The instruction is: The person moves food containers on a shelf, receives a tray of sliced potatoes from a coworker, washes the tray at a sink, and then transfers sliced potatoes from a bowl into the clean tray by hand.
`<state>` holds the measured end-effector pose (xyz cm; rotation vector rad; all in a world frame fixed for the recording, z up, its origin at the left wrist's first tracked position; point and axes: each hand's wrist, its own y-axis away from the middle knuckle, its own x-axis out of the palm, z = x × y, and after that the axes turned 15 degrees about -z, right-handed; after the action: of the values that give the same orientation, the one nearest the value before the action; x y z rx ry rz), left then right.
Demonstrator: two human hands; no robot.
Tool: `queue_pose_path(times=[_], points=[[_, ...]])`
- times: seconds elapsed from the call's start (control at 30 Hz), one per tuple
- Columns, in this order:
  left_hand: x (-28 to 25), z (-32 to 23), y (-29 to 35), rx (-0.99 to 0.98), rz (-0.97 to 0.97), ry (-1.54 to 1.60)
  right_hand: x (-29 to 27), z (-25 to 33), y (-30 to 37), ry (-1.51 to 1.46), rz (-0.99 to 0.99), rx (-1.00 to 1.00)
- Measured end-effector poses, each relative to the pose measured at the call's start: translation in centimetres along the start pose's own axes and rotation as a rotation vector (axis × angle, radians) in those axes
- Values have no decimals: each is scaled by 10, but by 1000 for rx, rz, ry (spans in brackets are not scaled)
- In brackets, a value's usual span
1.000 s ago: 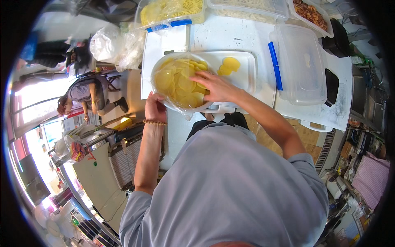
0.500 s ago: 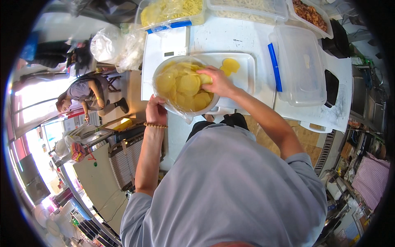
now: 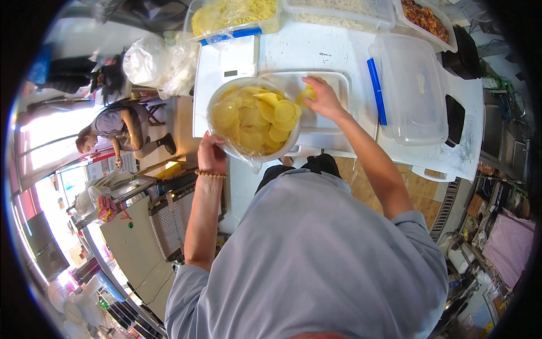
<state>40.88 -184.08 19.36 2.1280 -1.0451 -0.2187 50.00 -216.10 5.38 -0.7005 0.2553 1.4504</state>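
A white bowl (image 3: 294, 137) full of thin, round yellow slices (image 3: 244, 116) stands near the table's front left, with clear plastic film (image 3: 217, 107) over part of it. My left hand (image 3: 212, 152) closes on the bowl's near-left rim, where the film hangs over; its fingertips are partly hidden. To the right of the bowl, my right hand (image 3: 323, 97) pinches a few more yellow slices (image 3: 307, 95) above a shallow white tray (image 3: 344, 85). How many slices it holds is hidden by the fingers.
A white kitchen scale (image 3: 240, 59) sits behind the bowl. Along the back stand tubs of yellow noodles (image 3: 234, 17), white noodles (image 3: 339, 14) and reddish-brown food (image 3: 426, 25). A lidded clear box (image 3: 412, 90) lies right. Another person (image 3: 121, 127) sits off to the left.
My right hand has moved right, from inside the bowl to the tray, and now grasps the slices lying there. My left hand has kept its hold on the bowl's rim.
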Motion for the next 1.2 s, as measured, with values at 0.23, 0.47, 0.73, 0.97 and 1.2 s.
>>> queue_pose_path(times=[0.23, 0.47, 0.73, 0.97, 1.2], points=[[-4, 9, -9, 14, 46, -24, 14, 104, -7, -119, 196, -18], [12, 4, 10, 37, 4, -32, 39, 84, -17, -108, 203, 60], [5, 6, 6, 33, 7, -25, 49, 83, -34, -40, 184, -3], [8, 3, 16, 8, 0, -25, 39, 93, -41, 41, 300, 60], [2, 8, 7, 0, 0, -29, 46, 77, -50, -43, 318, -24]])
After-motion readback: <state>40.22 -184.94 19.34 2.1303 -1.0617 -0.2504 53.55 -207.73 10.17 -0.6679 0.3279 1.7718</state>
